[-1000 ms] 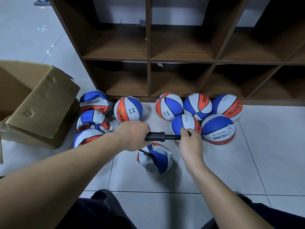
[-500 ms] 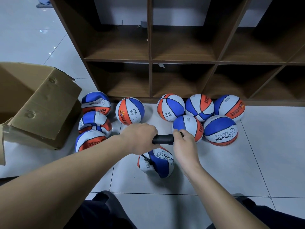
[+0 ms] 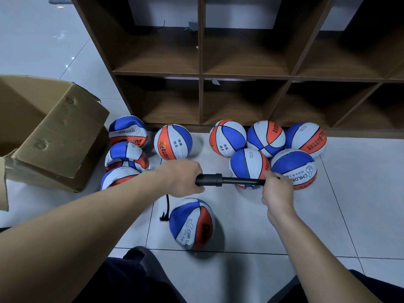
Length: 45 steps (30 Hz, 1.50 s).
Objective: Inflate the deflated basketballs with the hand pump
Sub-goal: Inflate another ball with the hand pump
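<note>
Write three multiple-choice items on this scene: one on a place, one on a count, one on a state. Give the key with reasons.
1. Where is the cardboard box?
A. left of the basketballs
B. on top of them
C. right of them

2. How many basketballs are in view?
A. six
B. ten
C. fourteen

3. How is the pump?
A. held, rod drawn out
B. lying on the floor
C. packed in the box

Key:
1 A, the box stands at the left edge, beside the three flat balls.
2 B, nine sit near the shelf and box, and one in front.
3 A, the left hand grips the barrel and the right hand the handle.
</note>
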Each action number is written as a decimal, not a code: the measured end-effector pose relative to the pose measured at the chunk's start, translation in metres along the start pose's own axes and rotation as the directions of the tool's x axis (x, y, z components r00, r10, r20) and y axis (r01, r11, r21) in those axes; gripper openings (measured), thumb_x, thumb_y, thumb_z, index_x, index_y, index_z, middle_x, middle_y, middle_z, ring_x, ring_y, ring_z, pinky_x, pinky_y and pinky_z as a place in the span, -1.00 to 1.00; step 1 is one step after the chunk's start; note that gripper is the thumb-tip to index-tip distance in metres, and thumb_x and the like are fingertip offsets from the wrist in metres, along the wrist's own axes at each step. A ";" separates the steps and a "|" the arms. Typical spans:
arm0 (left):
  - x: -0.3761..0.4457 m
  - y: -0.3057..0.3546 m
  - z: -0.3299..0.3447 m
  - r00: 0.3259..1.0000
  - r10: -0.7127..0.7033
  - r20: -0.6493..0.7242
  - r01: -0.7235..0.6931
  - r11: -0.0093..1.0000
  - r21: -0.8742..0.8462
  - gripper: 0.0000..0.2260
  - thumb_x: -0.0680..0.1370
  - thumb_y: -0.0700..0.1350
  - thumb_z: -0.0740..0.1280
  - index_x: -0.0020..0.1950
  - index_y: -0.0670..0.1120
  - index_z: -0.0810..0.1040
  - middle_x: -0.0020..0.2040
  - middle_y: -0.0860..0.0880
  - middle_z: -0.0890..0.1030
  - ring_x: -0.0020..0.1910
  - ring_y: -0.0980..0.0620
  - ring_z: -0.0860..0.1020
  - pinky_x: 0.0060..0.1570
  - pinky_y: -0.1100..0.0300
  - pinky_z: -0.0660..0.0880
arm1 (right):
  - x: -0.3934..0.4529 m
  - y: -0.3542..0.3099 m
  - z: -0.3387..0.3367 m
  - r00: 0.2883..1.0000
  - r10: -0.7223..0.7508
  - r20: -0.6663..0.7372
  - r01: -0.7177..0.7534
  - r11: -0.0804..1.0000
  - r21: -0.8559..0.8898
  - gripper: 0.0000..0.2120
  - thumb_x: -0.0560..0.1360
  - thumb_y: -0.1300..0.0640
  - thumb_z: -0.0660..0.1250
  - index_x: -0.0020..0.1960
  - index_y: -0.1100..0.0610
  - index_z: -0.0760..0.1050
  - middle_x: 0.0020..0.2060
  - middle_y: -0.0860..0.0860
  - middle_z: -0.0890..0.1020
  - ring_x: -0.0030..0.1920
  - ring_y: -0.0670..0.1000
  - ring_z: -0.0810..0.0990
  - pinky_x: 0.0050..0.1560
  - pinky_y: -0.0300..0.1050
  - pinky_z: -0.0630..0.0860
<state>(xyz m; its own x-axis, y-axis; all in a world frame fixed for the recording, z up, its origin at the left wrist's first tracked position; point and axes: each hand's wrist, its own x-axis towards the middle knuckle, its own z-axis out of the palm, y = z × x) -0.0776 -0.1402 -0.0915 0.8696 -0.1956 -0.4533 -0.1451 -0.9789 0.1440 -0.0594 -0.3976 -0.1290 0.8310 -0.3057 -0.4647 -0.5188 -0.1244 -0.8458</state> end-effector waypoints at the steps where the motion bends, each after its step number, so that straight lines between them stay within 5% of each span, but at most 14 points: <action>1: 0.000 0.000 0.000 1.000 0.003 -0.017 -0.003 1.000 0.023 -0.69 0.60 0.19 0.35 -0.22 0.04 0.45 -0.27 0.03 0.56 -0.27 -0.02 0.55 -0.26 0.10 0.53 | -0.003 0.000 0.002 1.000 -0.019 -0.009 0.019 1.000 -0.004 -0.68 0.54 0.19 0.25 -0.29 0.03 0.17 -0.40 0.00 0.23 -0.35 0.05 0.17 -0.32 -0.06 0.11; 30: 0.003 0.013 0.005 0.993 0.064 -0.102 -0.064 0.998 -0.002 -0.71 0.59 0.19 0.35 -0.19 0.02 0.51 -0.32 0.02 0.55 -0.32 0.00 0.53 -0.34 0.12 0.44 | -0.037 0.002 0.053 0.937 -0.278 0.212 0.313 0.937 -0.156 -0.65 0.67 0.11 0.22 -0.27 0.08 0.26 -0.53 -0.15 0.33 -0.35 0.02 0.29 -0.27 -0.04 0.27; 35: 0.003 0.007 0.003 0.994 0.041 -0.098 -0.044 0.999 -0.025 -0.68 0.58 0.18 0.36 -0.24 0.01 0.47 -0.33 0.01 0.54 -0.34 -0.03 0.52 -0.29 0.06 0.51 | -0.015 -0.003 0.038 0.958 -0.236 0.163 0.262 0.951 -0.166 -0.71 0.57 0.11 0.26 -0.28 0.17 0.29 -0.46 -0.04 0.34 -0.37 0.02 0.30 -0.30 -0.10 0.32; 39: 0.000 -0.012 0.001 1.000 -0.005 -0.030 0.004 0.999 -0.047 -0.67 0.57 0.18 0.39 -0.24 -0.03 0.50 -0.35 0.01 0.52 -0.36 -0.03 0.49 -0.28 0.05 0.51 | 0.008 -0.008 0.003 0.989 -0.129 0.074 0.133 0.989 -0.063 -0.72 0.56 0.16 0.28 -0.28 0.05 0.26 -0.42 -0.02 0.27 -0.38 0.02 0.19 -0.36 -0.12 0.16; 45: -0.001 -0.012 0.002 1.000 0.009 -0.021 -0.009 1.000 0.000 -0.68 0.59 0.18 0.37 -0.23 0.01 0.50 -0.33 0.01 0.54 -0.35 -0.01 0.49 -0.28 0.07 0.49 | 0.005 -0.003 0.003 0.995 -0.063 0.073 0.062 0.998 0.006 -0.71 0.58 0.19 0.25 -0.27 0.05 0.25 -0.43 -0.04 0.27 -0.39 0.02 0.19 -0.38 -0.13 0.18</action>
<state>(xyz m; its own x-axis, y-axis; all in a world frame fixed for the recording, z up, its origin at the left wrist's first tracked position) -0.0779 -0.1280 -0.0950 0.8782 -0.2027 -0.4331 -0.1525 -0.9771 0.1481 -0.0532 -0.3959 -0.1294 0.8742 -0.2279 -0.4288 -0.4649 -0.1379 -0.8746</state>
